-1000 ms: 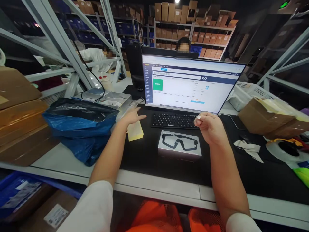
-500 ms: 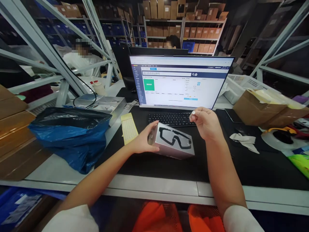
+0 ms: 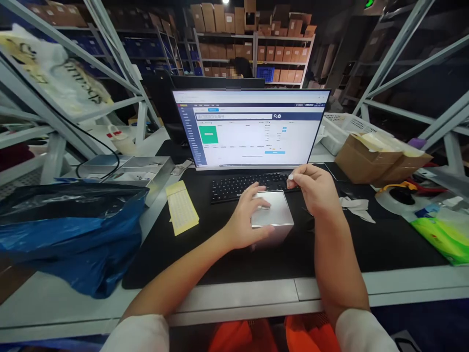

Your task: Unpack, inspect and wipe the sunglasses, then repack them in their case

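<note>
A silver cardboard box [image 3: 277,210] stands on the black mat in front of the keyboard, a plain end facing up. My left hand [image 3: 245,220] grips it from the left, with the thumb along the near side and the fingers over the top. To the right of the box, my right hand [image 3: 318,191] is raised with thumb and forefinger pinched on a small round white sticker [image 3: 290,177]. The picture of the glasses on the box is out of sight at this angle.
Behind the hands are a black keyboard [image 3: 234,187] and a lit monitor [image 3: 242,132]. Yellow printed slips [image 3: 181,208] and a blue plastic bag [image 3: 73,239] lie to the left. At right are an open brown carton [image 3: 366,159], a tape roll [image 3: 395,198] and a green packet [image 3: 441,239].
My left hand has turned the box from lying with its glasses picture up to standing with a plain end up. My right hand still pinches the sticker. The view has shifted.
</note>
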{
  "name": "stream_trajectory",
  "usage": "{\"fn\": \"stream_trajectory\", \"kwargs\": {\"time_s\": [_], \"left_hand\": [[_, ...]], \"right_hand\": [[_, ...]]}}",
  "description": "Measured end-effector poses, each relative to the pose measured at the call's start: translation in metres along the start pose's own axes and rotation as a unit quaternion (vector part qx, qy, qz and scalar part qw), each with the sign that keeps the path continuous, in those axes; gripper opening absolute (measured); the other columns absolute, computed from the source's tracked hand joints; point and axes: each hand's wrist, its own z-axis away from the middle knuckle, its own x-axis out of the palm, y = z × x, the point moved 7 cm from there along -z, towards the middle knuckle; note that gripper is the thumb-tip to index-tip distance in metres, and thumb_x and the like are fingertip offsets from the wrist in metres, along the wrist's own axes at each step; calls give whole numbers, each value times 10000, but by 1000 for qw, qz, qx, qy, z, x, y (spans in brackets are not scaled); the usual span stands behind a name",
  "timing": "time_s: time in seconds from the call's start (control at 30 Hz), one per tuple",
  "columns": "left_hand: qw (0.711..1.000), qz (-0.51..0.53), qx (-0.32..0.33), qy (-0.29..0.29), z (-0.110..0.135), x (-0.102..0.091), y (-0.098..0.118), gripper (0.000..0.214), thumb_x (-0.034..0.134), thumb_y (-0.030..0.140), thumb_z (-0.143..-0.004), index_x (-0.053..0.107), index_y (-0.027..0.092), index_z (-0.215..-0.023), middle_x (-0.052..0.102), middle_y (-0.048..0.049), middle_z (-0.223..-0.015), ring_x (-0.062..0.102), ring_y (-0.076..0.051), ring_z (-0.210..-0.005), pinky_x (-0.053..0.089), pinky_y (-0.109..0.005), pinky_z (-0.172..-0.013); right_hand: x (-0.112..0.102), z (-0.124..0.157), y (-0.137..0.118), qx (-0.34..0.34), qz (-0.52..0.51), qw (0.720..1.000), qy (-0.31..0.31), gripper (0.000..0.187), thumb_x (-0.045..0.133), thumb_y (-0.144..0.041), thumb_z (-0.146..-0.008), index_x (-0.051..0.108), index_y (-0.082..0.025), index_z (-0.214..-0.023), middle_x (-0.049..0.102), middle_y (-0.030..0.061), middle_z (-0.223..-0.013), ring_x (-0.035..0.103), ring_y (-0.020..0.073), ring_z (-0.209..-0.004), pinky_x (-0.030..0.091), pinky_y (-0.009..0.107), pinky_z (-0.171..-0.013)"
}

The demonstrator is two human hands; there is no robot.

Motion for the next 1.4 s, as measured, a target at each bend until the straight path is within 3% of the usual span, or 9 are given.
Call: {"fn": "stream_trajectory", "kwargs": {"time_s": [0.13, 0.3, 0.43, 0.63, 0.8, 0.93, 1.1, 1.3, 1.4], "left_hand": [[990, -91, -14, -105, 1, -12, -3, 655, 754, 496, -771, 572, 207, -1329, 328, -175, -1583, 299, -364, -1467, 295, -544, -1191], [954, -167, -122, -218, 15, -67, -16, 903, 751, 513, -753, 349, 316, -1537, 434, -111, -1519, 472, -346, -1351, 401, -490, -1122], [931, -168, -220, -238, 45, -99, -33, 1097, 763, 521, -724, 140, 303, -1600, 438, -104, -1520, 510, -333, -1334, 450, -417, -1082], [909, -141, -299, -254, 114, -105, -68, 987, 776, 423, -708, 260, 274, -1536, 376, -99, -1541, 428, -309, -1404, 374, -424, -1168], [880, -201, -329, -276, 148, -102, -78, 995, 757, 497, -713, 274, 268, -1552, 246, -159, -1618, 306, -406, -1474, 331, -550, -1172], [885, -291, -226, -286, 102, -54, -52, 1018, 743, 585, -704, 297, 252, -1557, 179, -165, -1655, 126, -446, -1522, 190, -640, -1190], [897, -239, -167, -332, 52, -13, -38, 1042, 774, 377, -659, 279, 257, -1569, 463, -156, -1459, 505, -382, -1298, 423, -512, -1082], [979, -95, -128, -127, 56, -60, -32, 1143, 827, 450, -672, 149, 309, -1581, 263, -117, -1572, 339, -356, -1450, 307, -501, -1203], [995, -24, -100, 0, 73, -54, -39, 1209, 840, 524, -651, 98, 299, -1578, 208, -153, -1591, 284, -395, -1477, 261, -577, -1205]], "right_hand": [[1, 5, -7, -14, 50, 999, 10, 105, 651, -254, -753, 638, -214, -657, 628, 6, -632, 572, 161, -636, 453, 309, -657], [2, 3, -9, -22, 69, 997, 9, 100, 640, -223, -758, 650, -208, -660, 633, 5, -627, 575, 158, -638, 444, 298, -644], [5, 0, -5, -19, 60, 998, -2, 99, 641, -207, -761, 652, -202, -663, 640, 3, -632, 581, 152, -641, 453, 289, -644], [13, -2, -2, -7, 51, 998, -32, 95, 638, -205, -749, 636, -186, -656, 638, -4, -633, 576, 137, -637, 462, 277, -651], [11, -2, -4, -6, 38, 998, -41, 95, 634, -206, -753, 630, -182, -661, 636, -6, -635, 576, 135, -643, 460, 277, -658], [12, 0, -6, -9, 28, 999, -44, 89, 630, -197, -753, 631, -180, -665, 635, -10, -633, 571, 130, -641, 452, 272, -654], [8, 5, -13, -14, 36, 998, -48, 97, 630, -196, -751, 630, -178, -655, 634, -12, -626, 576, 130, -635, 457, 269, -649], [-19, 9, -27, -46, 34, 998, 10, 77, 643, -203, -747, 650, -185, -673, 643, -5, -626, 585, 140, -628, 451, 268, -620], [-19, 13, -32, -54, 61, 997, 18, 86, 636, -207, -752, 646, -183, -670, 645, -2, -629, 591, 144, -632, 451, 265, -612]]}}
